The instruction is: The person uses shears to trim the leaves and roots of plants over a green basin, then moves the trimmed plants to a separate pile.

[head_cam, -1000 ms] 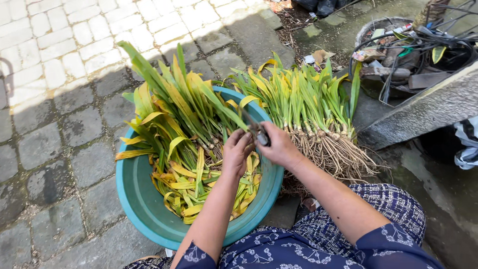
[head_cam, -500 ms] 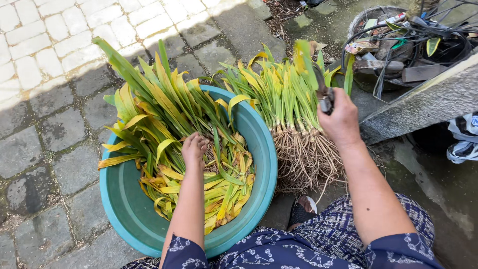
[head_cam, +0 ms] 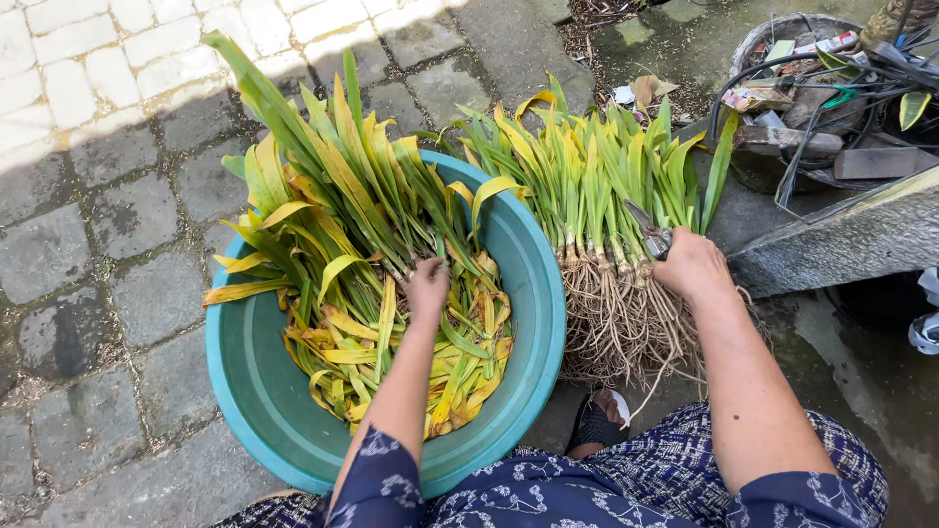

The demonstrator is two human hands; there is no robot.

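Already a heap of trimmed plants [head_cam: 626,225] lies beside the basin [head_cam: 533,323]; my left hand [head_cam: 427,290] grasps leaves [head_cam: 342,225] inside it, right hand [head_cam: 690,266] clenches shears [head_cam: 648,231].

Teal basin [head_cam: 533,323]; yellow-green leaves [head_cam: 333,196] (some browning); navy floral sleeves [head_cam: 377,474].

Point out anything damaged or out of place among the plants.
Many leaves in the teal basin under the left hand are yellowed and limp. The rooted bundle by the right hand looks greener and lies tidy.
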